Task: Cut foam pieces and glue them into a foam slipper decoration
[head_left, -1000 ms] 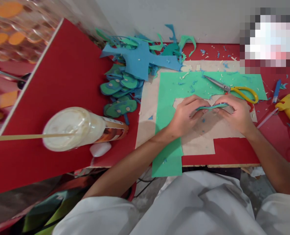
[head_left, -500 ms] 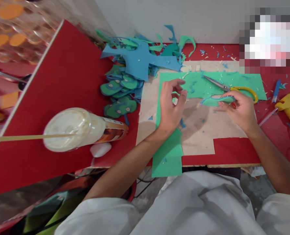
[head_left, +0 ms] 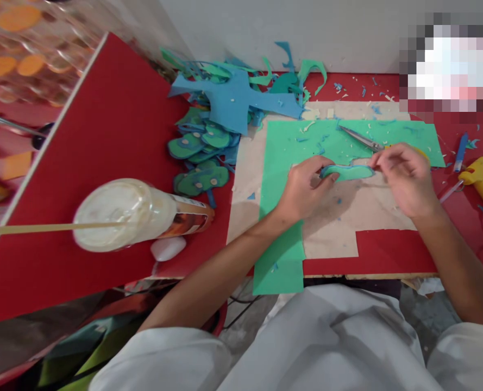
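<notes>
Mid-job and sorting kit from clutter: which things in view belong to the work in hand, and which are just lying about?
Likely part of the work:
- green-and-blue cutout, held in the left hand, right hand at its other end
- similar stacked cutouts
- scissors
- glue gun

Seemingly just lying about:
- drink cup
- large blue offcut

Front edge of the desk [head_left: 391,255]: passable between the forearms, over bare red surface and a flat beige sheet [head_left: 334,233]. Centre: the left hand [head_left: 306,187] and right hand [head_left: 406,179] obstruct both ends of the foam piece [head_left: 349,172]; scissors [head_left: 361,139] lie behind. Right side: restricted by a glue gun [head_left: 480,171] and blue stick [head_left: 461,152]. Rear left corner: blocked by an offcut heap [head_left: 229,100]. Rear edge, middle: passable above low scraps [head_left: 339,87], up to the wall [head_left: 326,32]. Front left corner: obstructed by a tall cup [head_left: 113,214].
</notes>
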The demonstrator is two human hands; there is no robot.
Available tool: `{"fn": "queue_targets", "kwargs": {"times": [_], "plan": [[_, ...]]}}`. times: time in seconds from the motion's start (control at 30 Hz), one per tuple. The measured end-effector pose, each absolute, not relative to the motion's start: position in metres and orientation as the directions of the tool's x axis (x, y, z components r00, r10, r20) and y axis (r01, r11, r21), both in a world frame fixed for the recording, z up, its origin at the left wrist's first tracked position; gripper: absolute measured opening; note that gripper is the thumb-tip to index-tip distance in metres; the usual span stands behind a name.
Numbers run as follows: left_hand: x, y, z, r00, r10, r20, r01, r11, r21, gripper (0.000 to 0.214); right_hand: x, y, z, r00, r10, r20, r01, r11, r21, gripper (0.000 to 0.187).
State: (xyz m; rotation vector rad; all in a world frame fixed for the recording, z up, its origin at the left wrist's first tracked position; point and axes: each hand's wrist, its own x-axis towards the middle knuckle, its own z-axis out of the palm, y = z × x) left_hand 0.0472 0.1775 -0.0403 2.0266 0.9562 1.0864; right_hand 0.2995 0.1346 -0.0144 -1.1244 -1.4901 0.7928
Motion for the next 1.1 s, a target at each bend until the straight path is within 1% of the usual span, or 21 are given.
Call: {"fn": "queue_targets", "kwargs": {"times": [0.07, 0.13, 0.23, 0.3, 0.37, 0.47, 0.53, 0.63, 0.73, 0.8, 0.83, 0.9, 1.0, 1.03, 1.1], "plan": [[0.047, 0.179, -0.041, 0.389, 0.824, 0.411, 0.293, -0.534, 0.793, 0.004, 0.304, 0.136, -0.011, 0.071, 0.94, 0.332, 0.15, 0.319, -0.936, 0.03], [0.048, 0.177, -0.042, 0.398, 0.817, 0.416, 0.286, -0.542, 0.79, 0.005, 0.304, 0.135, -0.008, 0.084, 0.954, 0.288, 0.103, 0.279, -0.955, 0.031], [0.05, 0.174, -0.041, 0.431, 0.802, 0.413, 0.267, -0.55, 0.791, 0.006, 0.295, 0.131, -0.005, -0.042, 0.984, 0.171, 0.124, 0.175, -0.977, 0.046], [0.05, 0.172, -0.04, 0.457, 0.798, 0.392, 0.261, -0.542, 0.799, 0.006, 0.29, 0.129, -0.004, -0.096, 0.987, 0.126, 0.156, 0.14, -0.978, 0.049], [0.051, 0.172, -0.04, 0.479, 0.795, 0.372, 0.261, -0.534, 0.804, 0.006, 0.29, 0.13, -0.006, -0.033, 0.989, 0.141, 0.157, 0.145, -0.977, 0.041], [0.05, 0.173, -0.04, 0.49, 0.79, 0.368, 0.257, -0.534, 0.806, 0.005, 0.303, 0.136, -0.01, 0.177, 0.963, 0.203, 0.051, 0.197, -0.979, 0.025], [0.05, 0.173, -0.04, 0.487, 0.794, 0.363, 0.256, -0.528, 0.81, 0.004, 0.313, 0.142, -0.013, 0.27, 0.934, 0.233, -0.024, 0.248, -0.968, 0.023], [0.051, 0.173, -0.041, 0.48, 0.803, 0.353, 0.258, -0.514, 0.818, 0.004, 0.317, 0.145, -0.016, 0.294, 0.924, 0.245, -0.027, 0.264, -0.964, 0.026], [0.051, 0.172, -0.041, 0.462, 0.815, 0.349, 0.263, -0.502, 0.824, 0.005, 0.307, 0.141, -0.016, 0.256, 0.932, 0.256, 0.108, 0.236, -0.966, 0.026], [0.051, 0.173, -0.041, 0.454, 0.823, 0.34, 0.272, -0.492, 0.827, 0.006, 0.299, 0.137, -0.014, 0.201, 0.937, 0.286, 0.204, 0.245, -0.948, 0.025], [0.051, 0.173, -0.041, 0.453, 0.824, 0.339, 0.274, -0.49, 0.827, 0.006, 0.297, 0.135, -0.013, 0.167, 0.937, 0.307, 0.225, 0.267, -0.937, 0.027], [0.051, 0.174, -0.041, 0.453, 0.823, 0.343, 0.27, -0.493, 0.827, 0.008, 0.294, 0.133, -0.011, 0.089, 0.937, 0.338, 0.22, 0.313, -0.924, 0.038], [0.052, 0.174, -0.04, 0.455, 0.817, 0.354, 0.254, -0.5, 0.828, 0.01, 0.295, 0.134, -0.011, -0.051, 0.957, 0.287, 0.226, 0.291, -0.93, 0.056], [0.052, 0.173, -0.04, 0.46, 0.815, 0.353, 0.251, -0.5, 0.829, 0.011, 0.295, 0.134, -0.012, -0.091, 0.963, 0.255, 0.251, 0.27, -0.929, 0.058], [0.052, 0.172, -0.039, 0.47, 0.81, 0.35, 0.237, -0.499, 0.834, 0.013, 0.295, 0.135, -0.013, -0.145, 0.966, 0.212, 0.331, 0.249, -0.91, 0.055]]}}
